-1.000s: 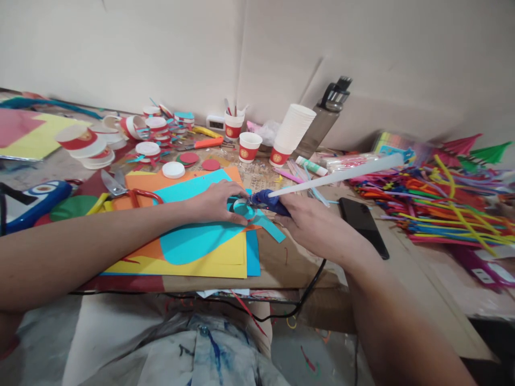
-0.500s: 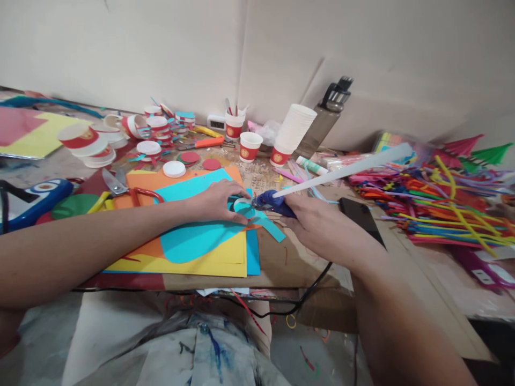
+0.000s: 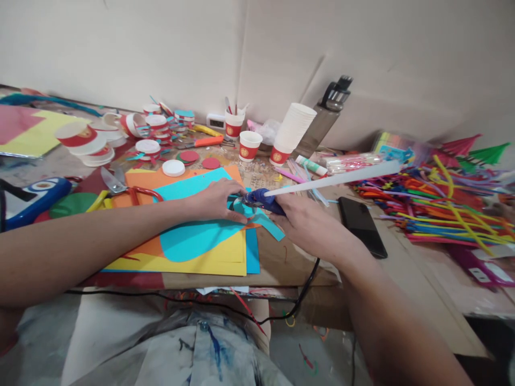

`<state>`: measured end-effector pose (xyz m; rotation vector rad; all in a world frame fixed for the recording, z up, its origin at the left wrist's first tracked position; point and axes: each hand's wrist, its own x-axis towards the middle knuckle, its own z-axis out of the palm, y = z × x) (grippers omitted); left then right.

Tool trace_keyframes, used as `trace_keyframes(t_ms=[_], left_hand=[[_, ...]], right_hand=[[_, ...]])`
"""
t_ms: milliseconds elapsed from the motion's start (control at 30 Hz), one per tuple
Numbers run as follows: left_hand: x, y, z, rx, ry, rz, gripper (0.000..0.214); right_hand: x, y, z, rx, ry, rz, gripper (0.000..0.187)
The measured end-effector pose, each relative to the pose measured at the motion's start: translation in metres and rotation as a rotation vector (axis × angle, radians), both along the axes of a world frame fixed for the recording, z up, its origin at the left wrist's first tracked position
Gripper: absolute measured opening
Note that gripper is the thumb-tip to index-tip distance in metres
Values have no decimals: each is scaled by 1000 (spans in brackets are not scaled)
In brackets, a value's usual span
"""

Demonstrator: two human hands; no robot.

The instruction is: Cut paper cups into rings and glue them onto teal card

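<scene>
My right hand (image 3: 306, 222) is wrapped round a blue hot glue gun (image 3: 261, 199). A long white glue stick (image 3: 333, 178) juts from its back toward the right. The gun's nozzle points left at a small teal paper piece (image 3: 246, 210) with curled strips. My left hand (image 3: 219, 199) pinches that piece and presses it down on a stack of teal, orange and yellow paper sheets (image 3: 193, 241). The gun's black cord (image 3: 306, 281) drops over the table's front edge.
Red-handled scissors (image 3: 120, 186) lie left of the sheets. Red-and-white paper cups (image 3: 249, 146), a stack of white cups (image 3: 295, 128) and a metal bottle (image 3: 324, 120) stand at the back. A black phone (image 3: 362, 225) and a heap of coloured pipe cleaners (image 3: 446, 206) lie to the right.
The glue gun's nozzle has shifted slightly left, closer onto the teal piece, and the glue stick's far end has dipped a little. My left hand stays on the piece.
</scene>
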<state>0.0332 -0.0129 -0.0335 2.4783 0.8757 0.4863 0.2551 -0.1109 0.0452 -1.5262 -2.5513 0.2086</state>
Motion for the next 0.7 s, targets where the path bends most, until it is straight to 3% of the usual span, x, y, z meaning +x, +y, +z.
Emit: trace_keyframes(t_ms=[300,700], left_hand=[[0,0,0,13,11,-15,63],[1,-1,1,7,22,-11,65]], right_hand=[[6,-2,5,31,-60,-2,17],[-2,1,-4,-24,54,14,14]])
